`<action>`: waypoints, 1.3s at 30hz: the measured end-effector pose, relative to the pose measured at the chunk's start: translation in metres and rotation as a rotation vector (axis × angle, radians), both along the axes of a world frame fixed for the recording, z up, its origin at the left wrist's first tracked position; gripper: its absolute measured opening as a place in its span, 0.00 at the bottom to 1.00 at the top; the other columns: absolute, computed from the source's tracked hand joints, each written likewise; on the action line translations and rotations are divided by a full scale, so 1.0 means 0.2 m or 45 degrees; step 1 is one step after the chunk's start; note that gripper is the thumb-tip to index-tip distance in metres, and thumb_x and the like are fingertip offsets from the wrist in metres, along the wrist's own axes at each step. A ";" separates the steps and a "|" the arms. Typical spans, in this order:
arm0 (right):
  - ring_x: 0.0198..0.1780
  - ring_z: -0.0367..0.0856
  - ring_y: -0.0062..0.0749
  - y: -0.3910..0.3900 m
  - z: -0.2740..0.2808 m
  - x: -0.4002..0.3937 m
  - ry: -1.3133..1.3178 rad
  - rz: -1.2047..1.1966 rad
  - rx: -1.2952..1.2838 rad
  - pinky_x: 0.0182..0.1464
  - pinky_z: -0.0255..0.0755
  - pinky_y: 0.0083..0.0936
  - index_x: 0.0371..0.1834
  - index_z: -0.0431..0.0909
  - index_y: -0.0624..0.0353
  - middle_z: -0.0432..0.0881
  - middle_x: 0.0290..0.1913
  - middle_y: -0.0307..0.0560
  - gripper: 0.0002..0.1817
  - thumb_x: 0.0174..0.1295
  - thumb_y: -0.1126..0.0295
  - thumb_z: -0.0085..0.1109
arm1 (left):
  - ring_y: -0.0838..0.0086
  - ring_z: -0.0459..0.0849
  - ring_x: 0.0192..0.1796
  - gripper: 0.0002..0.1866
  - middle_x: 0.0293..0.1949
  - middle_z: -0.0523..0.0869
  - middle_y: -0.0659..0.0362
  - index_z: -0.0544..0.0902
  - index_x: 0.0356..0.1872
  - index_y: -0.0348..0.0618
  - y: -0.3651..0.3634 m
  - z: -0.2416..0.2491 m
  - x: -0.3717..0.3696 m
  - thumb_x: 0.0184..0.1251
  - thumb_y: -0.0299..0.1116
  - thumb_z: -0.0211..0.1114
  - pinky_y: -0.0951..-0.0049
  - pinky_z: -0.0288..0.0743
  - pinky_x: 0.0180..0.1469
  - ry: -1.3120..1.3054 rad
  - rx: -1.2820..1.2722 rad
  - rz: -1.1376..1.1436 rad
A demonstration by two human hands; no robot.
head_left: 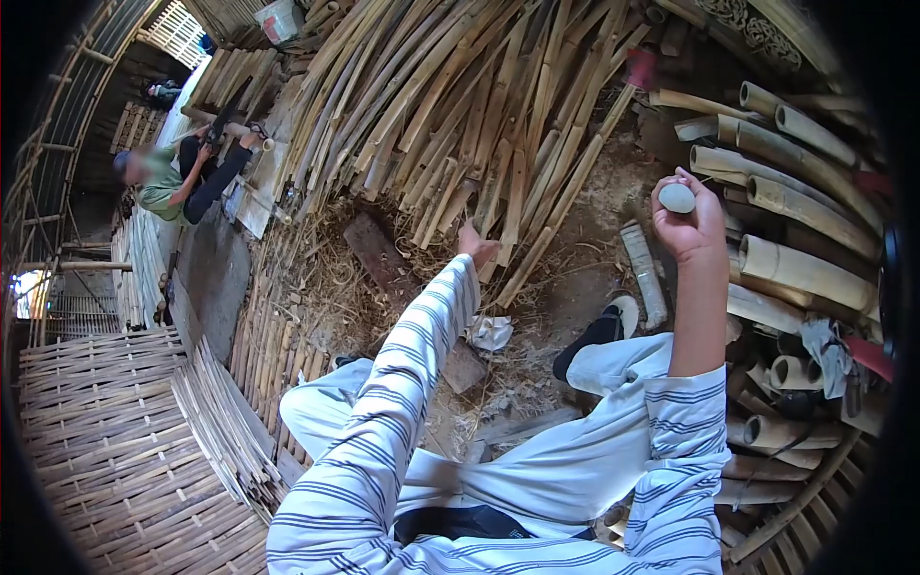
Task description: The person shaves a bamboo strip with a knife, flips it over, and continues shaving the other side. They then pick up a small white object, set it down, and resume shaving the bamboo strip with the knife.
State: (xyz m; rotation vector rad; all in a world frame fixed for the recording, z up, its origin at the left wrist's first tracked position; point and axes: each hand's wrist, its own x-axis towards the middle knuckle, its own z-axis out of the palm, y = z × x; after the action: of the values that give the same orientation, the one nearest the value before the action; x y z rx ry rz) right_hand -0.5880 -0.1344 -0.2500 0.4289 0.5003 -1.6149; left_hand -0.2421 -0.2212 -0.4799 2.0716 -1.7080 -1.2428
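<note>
My left hand (478, 245) reaches to the near ends of a big heap of split bamboo strips (412, 105). Its finger and thumb are apart, at the strip ends; the other fingers are hard to make out. Raised on the right, my right hand (692, 226) is closed around a rounded object with a smooth, pale green-grey end (677, 198). The rest of that object is hidden in the fist. Between the hands, a pale, rough bamboo piece (643, 275) lies on the ground.
Thick split bamboo pieces (805, 268) are stacked at the right. A dark wooden block (379, 251) and a crumpled white wrapper (491, 333) lie among shavings. Woven bamboo panelling (101, 431) fills the lower left. Another person (165, 187) sits at the upper left by a bamboo pole.
</note>
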 end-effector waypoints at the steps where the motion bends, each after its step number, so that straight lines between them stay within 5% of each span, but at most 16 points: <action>1: 0.26 0.77 0.26 0.01 0.00 0.01 -0.002 0.004 -0.006 0.37 0.77 0.26 0.29 0.72 0.57 0.75 0.23 0.36 0.07 0.65 0.77 0.55 | 0.52 0.73 0.64 0.51 0.62 0.73 0.42 0.56 0.71 0.33 -0.02 -0.04 0.04 0.46 0.29 0.77 0.62 0.66 0.70 0.066 0.029 0.014; 2: 0.27 0.77 0.26 0.01 0.01 0.01 -0.009 0.005 -0.010 0.37 0.77 0.26 0.29 0.72 0.57 0.75 0.23 0.36 0.07 0.65 0.77 0.55 | 0.52 0.75 0.63 0.50 0.60 0.75 0.42 0.57 0.71 0.33 -0.03 -0.03 0.06 0.46 0.28 0.76 0.63 0.68 0.68 0.131 0.057 0.027; 3: 0.27 0.77 0.26 0.01 0.01 0.01 -0.016 0.006 -0.014 0.37 0.77 0.26 0.29 0.72 0.57 0.75 0.23 0.36 0.07 0.65 0.77 0.55 | 0.58 0.82 0.53 0.47 0.54 0.79 0.45 0.60 0.69 0.33 -0.04 -0.04 0.07 0.45 0.27 0.76 0.65 0.81 0.53 0.162 0.097 0.036; 7: 0.27 0.77 0.26 0.02 0.04 0.03 0.026 0.019 -0.033 0.38 0.78 0.26 0.29 0.72 0.58 0.75 0.23 0.37 0.07 0.65 0.78 0.55 | 0.65 0.85 0.37 0.45 0.51 0.80 0.46 0.65 0.66 0.33 -0.01 0.05 0.07 0.42 0.28 0.78 0.73 0.83 0.28 0.468 0.140 0.387; 10: 0.28 0.77 0.27 -0.01 0.00 0.02 0.032 -0.010 -0.004 0.39 0.78 0.27 0.28 0.72 0.57 0.75 0.23 0.37 0.07 0.65 0.78 0.55 | 0.61 0.85 0.41 0.44 0.50 0.81 0.46 0.67 0.65 0.34 -0.02 -0.10 0.08 0.43 0.31 0.78 0.68 0.85 0.37 0.285 -0.029 0.456; 11: 0.28 0.77 0.27 -0.01 0.02 0.03 0.038 -0.015 0.012 0.39 0.78 0.27 0.28 0.72 0.57 0.75 0.23 0.37 0.07 0.65 0.77 0.55 | 0.55 0.82 0.51 0.44 0.55 0.77 0.44 0.65 0.65 0.34 -0.03 -0.16 0.08 0.44 0.33 0.77 0.62 0.80 0.54 0.244 -0.066 0.494; 15: 0.27 0.76 0.27 0.00 0.01 0.01 0.015 0.002 0.002 0.39 0.78 0.27 0.27 0.71 0.58 0.75 0.23 0.37 0.08 0.65 0.77 0.54 | 0.49 0.70 0.64 0.45 0.64 0.64 0.39 0.62 0.66 0.34 0.09 -0.16 -0.04 0.46 0.36 0.75 0.58 0.64 0.68 -0.106 -0.207 0.574; 19: 0.27 0.76 0.27 0.01 -0.04 -0.03 -0.031 0.028 -0.028 0.39 0.77 0.26 0.27 0.71 0.58 0.74 0.24 0.38 0.08 0.66 0.77 0.54 | 0.50 0.74 0.61 0.40 0.57 0.75 0.40 0.69 0.61 0.31 0.14 -0.16 -0.03 0.46 0.39 0.75 0.61 0.66 0.66 -0.082 -0.182 0.519; 22: 0.28 0.76 0.27 0.01 -0.02 -0.02 0.009 -0.012 0.019 0.39 0.77 0.26 0.27 0.71 0.58 0.74 0.24 0.38 0.08 0.66 0.77 0.54 | 0.53 0.74 0.61 0.38 0.58 0.74 0.39 0.70 0.61 0.31 0.09 -0.11 0.08 0.49 0.38 0.74 0.63 0.67 0.65 -0.071 -0.304 0.498; 24: 0.28 0.76 0.27 0.00 0.00 -0.01 0.050 -0.025 0.040 0.39 0.77 0.26 0.28 0.71 0.59 0.74 0.24 0.38 0.08 0.66 0.78 0.54 | 0.56 0.82 0.54 0.28 0.51 0.81 0.40 0.74 0.57 0.31 -0.01 -0.34 0.28 0.55 0.33 0.69 0.62 0.75 0.57 -0.106 -0.382 0.510; 26: 0.28 0.76 0.27 -0.01 -0.02 -0.02 0.026 -0.031 0.058 0.39 0.77 0.26 0.28 0.71 0.59 0.75 0.24 0.38 0.08 0.66 0.78 0.55 | 0.53 0.83 0.52 0.19 0.47 0.83 0.40 0.79 0.48 0.33 -0.04 -0.06 0.35 0.57 0.32 0.64 0.58 0.74 0.58 -0.112 -0.392 0.477; 28: 0.28 0.76 0.26 -0.02 -0.01 0.00 0.028 -0.031 0.070 0.39 0.77 0.26 0.28 0.71 0.59 0.75 0.24 0.38 0.08 0.65 0.78 0.55 | 0.55 0.87 0.45 0.13 0.36 0.87 0.42 0.83 0.38 0.32 -0.17 -0.18 0.54 0.59 0.33 0.63 0.58 0.78 0.53 -0.069 -0.391 0.658; 30: 0.28 0.76 0.26 -0.02 0.00 0.01 0.052 -0.026 0.081 0.38 0.77 0.26 0.28 0.71 0.59 0.75 0.24 0.38 0.08 0.65 0.78 0.56 | 0.54 0.88 0.44 0.14 0.34 0.88 0.42 0.85 0.35 0.32 -0.22 0.07 0.61 0.61 0.36 0.64 0.59 0.78 0.52 0.056 -0.211 0.755; 32: 0.27 0.76 0.25 -0.01 0.02 0.03 0.027 0.007 0.056 0.36 0.77 0.24 0.28 0.72 0.58 0.75 0.24 0.38 0.08 0.65 0.77 0.58 | 0.49 0.87 0.43 0.21 0.33 0.88 0.41 0.86 0.33 0.31 -0.21 0.33 0.61 0.63 0.45 0.64 0.58 0.78 0.51 -0.196 -0.356 0.708; 35: 0.26 0.75 0.23 -0.02 0.04 0.05 0.056 0.048 0.054 0.33 0.77 0.22 0.29 0.72 0.58 0.74 0.23 0.36 0.08 0.64 0.76 0.61 | 0.46 0.85 0.43 0.29 0.36 0.87 0.40 0.88 0.32 0.34 -0.42 0.13 0.90 0.65 0.56 0.56 0.53 0.75 0.51 -0.290 -0.486 0.729; 39: 0.24 0.75 0.19 -0.05 0.08 0.10 0.128 0.063 0.086 0.31 0.76 0.20 0.30 0.71 0.57 0.74 0.22 0.35 0.09 0.64 0.75 0.63 | 0.50 0.86 0.46 0.27 0.40 0.87 0.42 0.88 0.37 0.38 -0.40 0.38 0.82 0.61 0.56 0.60 0.56 0.75 0.52 -0.412 -0.395 0.735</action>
State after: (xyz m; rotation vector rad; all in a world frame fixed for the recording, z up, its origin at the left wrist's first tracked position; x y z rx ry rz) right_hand -0.5682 -0.1441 -0.2338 0.3838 0.6383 -1.5806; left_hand -0.0771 -0.3019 -0.4034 2.3969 -1.1578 -0.4628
